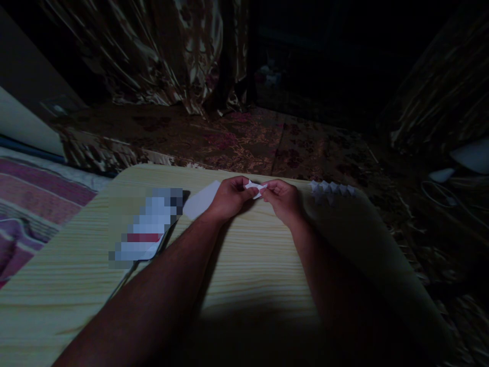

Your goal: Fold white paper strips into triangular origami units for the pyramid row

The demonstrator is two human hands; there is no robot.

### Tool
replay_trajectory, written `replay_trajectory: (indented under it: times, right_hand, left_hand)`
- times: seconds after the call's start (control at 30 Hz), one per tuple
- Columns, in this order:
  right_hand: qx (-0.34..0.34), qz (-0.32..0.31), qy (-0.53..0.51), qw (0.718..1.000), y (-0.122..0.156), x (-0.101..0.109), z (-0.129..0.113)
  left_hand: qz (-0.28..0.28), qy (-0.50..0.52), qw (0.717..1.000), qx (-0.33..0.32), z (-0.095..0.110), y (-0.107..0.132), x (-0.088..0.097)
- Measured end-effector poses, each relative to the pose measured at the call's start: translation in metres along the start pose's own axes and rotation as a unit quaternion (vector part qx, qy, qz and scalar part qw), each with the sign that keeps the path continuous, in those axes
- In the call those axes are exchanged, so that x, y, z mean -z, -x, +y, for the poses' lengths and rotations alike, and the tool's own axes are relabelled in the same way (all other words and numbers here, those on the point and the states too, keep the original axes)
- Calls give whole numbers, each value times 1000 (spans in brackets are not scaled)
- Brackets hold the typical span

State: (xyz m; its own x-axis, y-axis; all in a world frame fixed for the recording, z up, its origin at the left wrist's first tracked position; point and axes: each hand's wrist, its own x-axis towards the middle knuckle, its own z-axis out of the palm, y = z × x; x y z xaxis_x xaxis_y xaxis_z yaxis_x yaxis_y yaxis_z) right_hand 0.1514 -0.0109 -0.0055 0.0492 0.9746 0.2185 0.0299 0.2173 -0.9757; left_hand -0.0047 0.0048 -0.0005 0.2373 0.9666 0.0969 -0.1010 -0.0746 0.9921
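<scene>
Between my two hands is a small white folded paper star [255, 189], held over the far part of the wooden table. My left hand [232, 196] pinches its left side with thumb and fingers. On the opposite side, my right hand [281, 198] grips the star's right edge in a closed pinch. White sheets of paper [201, 200] lie flat just left of my left hand. To the right of my right hand, several white folded paper stars [333, 189] stand in a row near the table's far edge, with a few dimmer ones in front.
A phone-like device [147, 229], its screen blurred out, lies at the left with a cable running toward me. The light wooden table [252, 265] has rounded corners. Beyond it are a patterned cloth ledge [229, 137] and curtains [171, 51]. A striped bed cover [42, 188] is at left.
</scene>
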Motion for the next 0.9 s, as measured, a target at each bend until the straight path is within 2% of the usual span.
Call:
replay_trajectory:
  times: [0.5,0.9]
  right_hand:
    - [3,-15,16,1000,1,3,-1]
    - [5,-13,17,1000,2,2,-1]
  left_hand:
    - [-28,-10,1000,-8,-1,0,2]
    - [-29,-24,999,-14,-1,1,2]
